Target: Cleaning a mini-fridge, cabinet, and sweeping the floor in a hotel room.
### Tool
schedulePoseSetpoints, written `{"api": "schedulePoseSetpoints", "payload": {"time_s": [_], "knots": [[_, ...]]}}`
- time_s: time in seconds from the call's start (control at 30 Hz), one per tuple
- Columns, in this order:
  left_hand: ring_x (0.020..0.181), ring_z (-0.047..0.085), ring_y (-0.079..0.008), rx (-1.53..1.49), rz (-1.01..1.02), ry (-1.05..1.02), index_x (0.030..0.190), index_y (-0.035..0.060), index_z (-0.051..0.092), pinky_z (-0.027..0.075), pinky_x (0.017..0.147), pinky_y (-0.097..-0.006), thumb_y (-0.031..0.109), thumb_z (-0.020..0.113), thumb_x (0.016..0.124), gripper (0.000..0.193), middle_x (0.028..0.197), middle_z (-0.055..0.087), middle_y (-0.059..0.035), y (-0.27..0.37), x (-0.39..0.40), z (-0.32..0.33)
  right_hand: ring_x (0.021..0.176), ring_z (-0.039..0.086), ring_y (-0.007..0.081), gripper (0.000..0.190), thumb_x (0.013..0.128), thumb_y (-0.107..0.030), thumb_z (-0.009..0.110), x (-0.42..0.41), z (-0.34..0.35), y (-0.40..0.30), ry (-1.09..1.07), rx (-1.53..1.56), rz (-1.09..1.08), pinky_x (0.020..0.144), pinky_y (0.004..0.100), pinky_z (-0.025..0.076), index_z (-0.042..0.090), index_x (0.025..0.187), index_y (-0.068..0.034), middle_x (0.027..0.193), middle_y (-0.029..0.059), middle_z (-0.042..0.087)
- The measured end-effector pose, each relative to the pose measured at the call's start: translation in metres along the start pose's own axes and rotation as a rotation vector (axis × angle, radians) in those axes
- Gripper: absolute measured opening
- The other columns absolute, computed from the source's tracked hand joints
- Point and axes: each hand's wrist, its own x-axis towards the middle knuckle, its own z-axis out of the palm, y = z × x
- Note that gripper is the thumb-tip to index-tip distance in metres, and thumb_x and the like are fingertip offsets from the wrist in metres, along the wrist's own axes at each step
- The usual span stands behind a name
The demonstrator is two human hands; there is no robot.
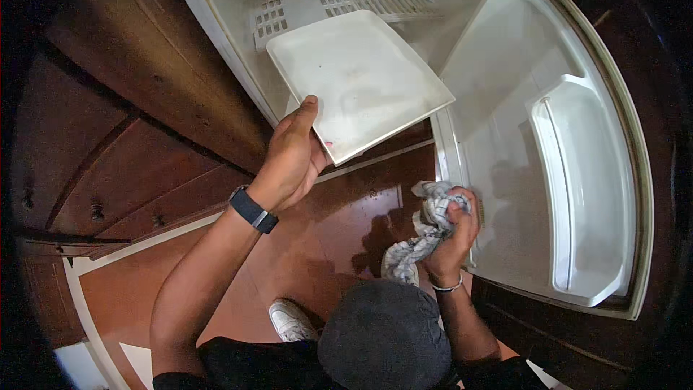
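Observation:
My left hand (295,157) grips a flat white plastic tray (363,76) by its near left corner, thumb on top and fingers underneath. The tray is tilted in front of the open freezer compartment (227,16), and a small pink mark shows near the held corner. Bunched in my right hand (460,227) is a grey-and-white patterned cloth (427,227), its loose end hanging down towards me. That hand is beside the inner edge of the open freezer door (503,173), apart from the tray; whether it touches the door I cannot tell.
Slotted vents line the freezer's back wall (373,0). A moulded door shelf (584,189) juts from the open door on the right. Dark wooden cabinets (162,173) stand to the left. My shoe (289,319) is on the glossy reddish floor (260,287).

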Motion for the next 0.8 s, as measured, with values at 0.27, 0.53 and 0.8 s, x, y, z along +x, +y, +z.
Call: {"api": "schedulePoseSetpoints", "payload": {"time_s": [0.27,0.53,0.8], "knots": [[0.121,0.058,-0.0281,0.005,0.0,-0.039,0.133,-0.005,0.043,0.05,0.105,-0.0411,0.033,0.038,0.107,0.047,0.134,0.054,-0.0189,0.002,0.008,0.006,0.091,0.054,0.0196,0.016,0.085,-0.017,0.044,0.01,-0.01,0.032,-0.241,0.112,0.077,0.088,0.0322,0.043,0.049,0.085,-0.002,0.101,0.0139,0.059],[0.119,0.059,-0.0273,-0.004,0.026,0.005,0.134,-0.0038,0.042,0.051,0.103,-0.04,0.034,0.039,0.106,0.047,0.133,0.054,-0.0172,0.001,0.016,0.009,0.095,0.058,0.0227,0.028,0.087,-0.025,0.05,0.019,-0.009,0.033,-0.347,0.222,0.08,0.09,0.0346,0.045,0.049,0.102,-0.002,0.105,0.0152,0.06],[0.123,0.056,-0.0293,-0.016,0.078,-0.061,0.14,-0.0008,0.035,0.051,0.103,-0.0446,0.041,0.044,0.104,0.056,0.138,0.051,-0.0175,0.002,0.026,-0.004,0.103,0.055,0.023,0.048,0.084,-0.02,0.051,0.022,0.033,-0.014,-0.347,0.366,-0.064,0.096,0.0351,0.041,0.037,0.126,-0.002,0.113,0.0171,0.057]]}}
